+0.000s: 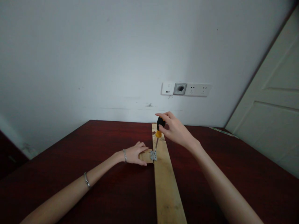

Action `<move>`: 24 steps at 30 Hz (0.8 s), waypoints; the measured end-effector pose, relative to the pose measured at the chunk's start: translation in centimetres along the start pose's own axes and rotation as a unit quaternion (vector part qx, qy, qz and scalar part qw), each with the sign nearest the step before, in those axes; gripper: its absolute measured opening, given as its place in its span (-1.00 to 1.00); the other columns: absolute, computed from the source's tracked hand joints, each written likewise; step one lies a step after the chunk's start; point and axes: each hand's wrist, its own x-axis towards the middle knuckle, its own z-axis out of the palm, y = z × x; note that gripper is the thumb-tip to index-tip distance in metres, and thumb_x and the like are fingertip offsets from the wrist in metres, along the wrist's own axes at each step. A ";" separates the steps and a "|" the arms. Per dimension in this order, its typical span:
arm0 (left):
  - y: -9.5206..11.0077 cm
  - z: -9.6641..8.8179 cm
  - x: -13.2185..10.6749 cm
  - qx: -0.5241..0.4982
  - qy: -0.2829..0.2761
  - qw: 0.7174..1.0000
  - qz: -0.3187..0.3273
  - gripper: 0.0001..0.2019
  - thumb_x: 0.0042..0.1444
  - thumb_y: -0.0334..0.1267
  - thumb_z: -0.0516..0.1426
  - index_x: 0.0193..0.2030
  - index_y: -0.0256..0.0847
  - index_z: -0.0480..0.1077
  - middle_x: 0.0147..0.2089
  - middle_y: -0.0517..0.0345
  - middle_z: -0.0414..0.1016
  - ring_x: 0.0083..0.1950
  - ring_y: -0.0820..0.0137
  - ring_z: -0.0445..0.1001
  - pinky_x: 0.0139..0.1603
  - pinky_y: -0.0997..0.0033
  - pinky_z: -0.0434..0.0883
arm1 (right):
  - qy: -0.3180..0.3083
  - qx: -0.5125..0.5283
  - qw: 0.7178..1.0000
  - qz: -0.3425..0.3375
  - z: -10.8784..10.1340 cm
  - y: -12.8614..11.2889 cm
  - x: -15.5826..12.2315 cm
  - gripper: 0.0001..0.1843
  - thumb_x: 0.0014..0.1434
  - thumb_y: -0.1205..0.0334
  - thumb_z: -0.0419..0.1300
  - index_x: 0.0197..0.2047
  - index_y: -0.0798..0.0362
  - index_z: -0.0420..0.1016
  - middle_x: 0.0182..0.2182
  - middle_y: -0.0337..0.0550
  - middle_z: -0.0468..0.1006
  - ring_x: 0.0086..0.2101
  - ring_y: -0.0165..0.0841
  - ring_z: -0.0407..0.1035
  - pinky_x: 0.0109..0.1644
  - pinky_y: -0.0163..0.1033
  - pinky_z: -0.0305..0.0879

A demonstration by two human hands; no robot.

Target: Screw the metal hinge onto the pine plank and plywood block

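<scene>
A black-and-yellow screwdriver (159, 132) stands nearly upright, its handle gripped by the fingers of my right hand (174, 127). Its tip meets a small metal hinge (153, 155), on the leaf over the long wooden board (167, 186). The hinge's other leaf lies on a short wooden piece (146, 156) that butts against the board's left side. My left hand (135, 153) is wrapped round that short piece, thumb on the near edge and fingers on the far one. Screws in the hinge are too small to make out clearly.
The dark red tabletop (105, 137) runs back to a pale wall (116, 62). Wall sockets (197, 90) and a plugged-in black plug (180, 89) sit above its back edge. A thin strip (223, 132) lies at the back right, near a white panelled door (275, 102).
</scene>
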 end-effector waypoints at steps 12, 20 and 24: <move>0.2 -0.3 -0.1 0.004 0.008 1.000 0.000 -0.27 -0.17 0.10 0.28 0.13 -0.22 0.28 -0.06 0.01 0.25 -0.04 0.22 0.20 0.07 0.20 0.26 | 0.020 0.003 1.000 -0.012 0.8 0.3 0.3 -0.46 0.14 0.26 0.06 0.20 0.07 0.14 -0.09 0.02 0.38 -0.29 -0.27 0.39 -0.17 -0.11 0.35; 0.3 -0.5 -0.2 0.006 0.011 1.000 -0.005 -0.27 -0.18 0.11 0.29 0.12 -0.22 0.30 -0.07 0.00 0.26 -0.04 0.21 0.20 0.07 0.18 0.27 | 0.028 -0.033 0.999 -0.009 0.5 -0.2 0.1 -0.53 0.14 0.10 0.12 0.12 -0.02 0.26 -0.13 -0.01 0.35 -0.41 -0.33 0.36 -0.23 -0.09 0.37; 0.4 -0.5 -0.2 0.010 0.007 1.000 -0.010 -0.28 -0.18 0.07 0.30 0.11 -0.26 0.30 -0.05 -0.02 0.26 -0.03 0.21 0.19 0.08 0.19 0.26 | 0.014 -0.049 0.999 -0.014 0.5 -0.3 0.0 -0.49 0.17 0.10 0.11 0.17 -0.01 0.20 -0.15 -0.02 0.35 -0.40 -0.33 0.36 -0.24 -0.10 0.38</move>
